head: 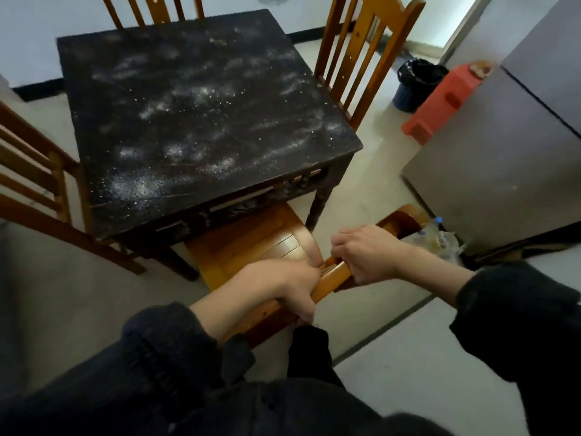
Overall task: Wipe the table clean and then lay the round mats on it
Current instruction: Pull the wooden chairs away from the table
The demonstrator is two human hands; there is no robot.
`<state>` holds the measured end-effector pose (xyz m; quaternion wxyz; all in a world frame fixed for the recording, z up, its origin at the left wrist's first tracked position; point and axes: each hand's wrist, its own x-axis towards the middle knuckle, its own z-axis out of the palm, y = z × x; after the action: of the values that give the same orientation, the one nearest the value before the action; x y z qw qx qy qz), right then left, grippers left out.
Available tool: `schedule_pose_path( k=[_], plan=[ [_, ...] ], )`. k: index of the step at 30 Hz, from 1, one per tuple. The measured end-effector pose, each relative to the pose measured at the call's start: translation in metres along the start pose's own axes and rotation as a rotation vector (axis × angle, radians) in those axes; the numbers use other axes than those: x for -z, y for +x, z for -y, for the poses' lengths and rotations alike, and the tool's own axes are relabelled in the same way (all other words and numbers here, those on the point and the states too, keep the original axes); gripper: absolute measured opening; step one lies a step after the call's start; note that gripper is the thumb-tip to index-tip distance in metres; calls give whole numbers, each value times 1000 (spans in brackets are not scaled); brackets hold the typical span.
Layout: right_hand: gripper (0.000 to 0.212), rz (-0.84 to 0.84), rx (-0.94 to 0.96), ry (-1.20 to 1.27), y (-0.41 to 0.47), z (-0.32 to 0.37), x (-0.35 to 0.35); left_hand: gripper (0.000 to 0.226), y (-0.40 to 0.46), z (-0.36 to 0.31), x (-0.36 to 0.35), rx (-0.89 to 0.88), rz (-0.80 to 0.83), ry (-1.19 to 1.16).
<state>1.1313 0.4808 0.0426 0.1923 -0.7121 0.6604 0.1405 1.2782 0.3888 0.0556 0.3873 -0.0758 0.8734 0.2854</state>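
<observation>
A square dark wooden table (201, 114) fills the middle of the view, its top dusted with patches of white powder. A wooden chair (251, 237) stands at the table's near side, its seat partly under the table. My left hand (283, 287) grips the top rail of the chair's back from the left. My right hand (367, 253) grips the same rail further right. No cloth and no round mats are in view.
Three more wooden chairs stand around the table: at the left (34, 171), the far side (154, 11) and the right (361, 51). A grey refrigerator (503, 152) stands at the right, with a red stool (440, 102) and a dark bin (415, 83) behind it.
</observation>
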Motion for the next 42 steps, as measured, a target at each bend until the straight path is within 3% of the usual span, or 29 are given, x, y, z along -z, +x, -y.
schedule_pose_path(
  k=[7,11,14,28,42],
  plan=[
    [21,40,136,71,2,-29,-11,34,23,-9,-24,200,-213,-163],
    [25,30,161,6,6,-29,-15,32,30,-26,-47,368,-505,-299],
    [29,-23,157,7,5,-31,-16,35,31,-32,-46,360,-605,-291],
    [28,-94,7,74,13,-34,-16,39,30,1,-20,251,-676,-6],
    [42,-157,163,-45,30,-44,-8,43,33,16,-16,267,-706,-23]
  ],
)
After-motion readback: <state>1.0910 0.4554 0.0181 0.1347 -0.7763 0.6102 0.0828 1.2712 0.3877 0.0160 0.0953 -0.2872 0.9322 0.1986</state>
